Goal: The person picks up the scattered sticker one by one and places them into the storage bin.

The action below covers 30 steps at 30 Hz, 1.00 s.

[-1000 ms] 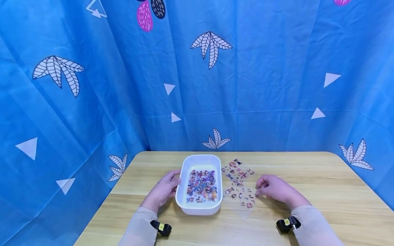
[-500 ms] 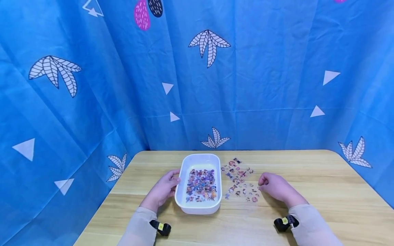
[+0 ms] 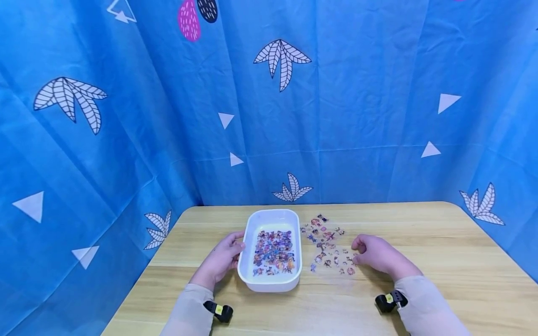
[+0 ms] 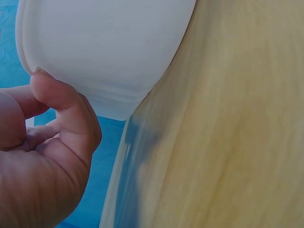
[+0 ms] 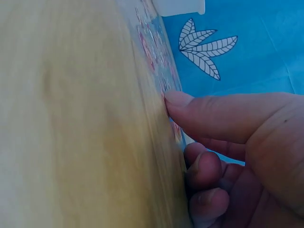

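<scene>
A white rectangular plastic tub stands on the table, with many small colourful cartoon stickers lying flat inside it. My left hand holds its left side; in the left wrist view the thumb is bent at the rim of the white tub. To the right of the tub lie clear sticker sheets printed with small scattered figures. At their right edge is my right hand, its thumb touching a sheet. In the right wrist view the right hand shows a gap between thumb and curled fingers.
Both hands work over a light wooden table. A blue curtain with leaf and triangle prints hangs behind the table and along both sides. Black straps with cameras sit on the wrists.
The lower sticker sheet has shifted right and slightly away at its near end, turning a little. My right hand has moved slightly with it; the left hand and tub stay put.
</scene>
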Motion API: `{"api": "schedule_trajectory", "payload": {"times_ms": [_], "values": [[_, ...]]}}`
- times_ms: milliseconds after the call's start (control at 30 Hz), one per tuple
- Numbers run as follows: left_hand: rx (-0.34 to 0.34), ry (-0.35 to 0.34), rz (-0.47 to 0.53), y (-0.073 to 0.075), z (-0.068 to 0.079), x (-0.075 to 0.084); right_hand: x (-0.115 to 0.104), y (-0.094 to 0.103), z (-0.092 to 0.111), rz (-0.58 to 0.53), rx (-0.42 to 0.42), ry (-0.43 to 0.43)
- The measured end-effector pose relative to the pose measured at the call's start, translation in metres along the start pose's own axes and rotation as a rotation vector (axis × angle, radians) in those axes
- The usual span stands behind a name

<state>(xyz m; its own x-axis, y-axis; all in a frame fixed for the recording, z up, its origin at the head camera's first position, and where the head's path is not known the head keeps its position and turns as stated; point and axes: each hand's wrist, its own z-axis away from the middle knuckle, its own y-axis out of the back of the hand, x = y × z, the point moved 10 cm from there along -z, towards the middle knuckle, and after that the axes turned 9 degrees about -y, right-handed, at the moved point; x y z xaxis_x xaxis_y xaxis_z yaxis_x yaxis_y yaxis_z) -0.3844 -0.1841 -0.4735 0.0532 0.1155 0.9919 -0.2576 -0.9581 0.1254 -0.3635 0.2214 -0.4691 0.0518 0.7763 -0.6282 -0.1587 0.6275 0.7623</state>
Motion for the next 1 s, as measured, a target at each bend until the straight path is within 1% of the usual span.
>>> {"api": "schedule_trajectory", "payload": {"times_ms": [233,333,467,700,867,1000], "values": [[0.001,-0.002,0.002,-0.0008,0.0001,0.0002,0.0006,-0.0002,0.0011,0.01,-0.007,-0.003],[0.001,-0.003,0.004,-0.001,0.0,0.0001,-0.0007,-0.0004,0.0019,0.016,-0.011,0.016],[-0.002,-0.005,0.009,-0.0006,-0.0006,-0.0001,-0.0006,-0.0008,0.0022,-0.007,-0.014,0.042],[-0.01,-0.01,0.016,-0.0008,-0.0015,-0.0004,0.0003,0.0014,0.0005,-0.141,-0.029,0.075],[-0.005,-0.005,0.024,-0.0006,-0.0014,0.0001,0.002,0.0034,-0.0015,-0.153,-0.01,0.083],[-0.002,0.004,0.025,-0.0006,-0.0008,0.0002,0.0061,0.0033,-0.0051,-0.224,-0.019,0.059]]}}
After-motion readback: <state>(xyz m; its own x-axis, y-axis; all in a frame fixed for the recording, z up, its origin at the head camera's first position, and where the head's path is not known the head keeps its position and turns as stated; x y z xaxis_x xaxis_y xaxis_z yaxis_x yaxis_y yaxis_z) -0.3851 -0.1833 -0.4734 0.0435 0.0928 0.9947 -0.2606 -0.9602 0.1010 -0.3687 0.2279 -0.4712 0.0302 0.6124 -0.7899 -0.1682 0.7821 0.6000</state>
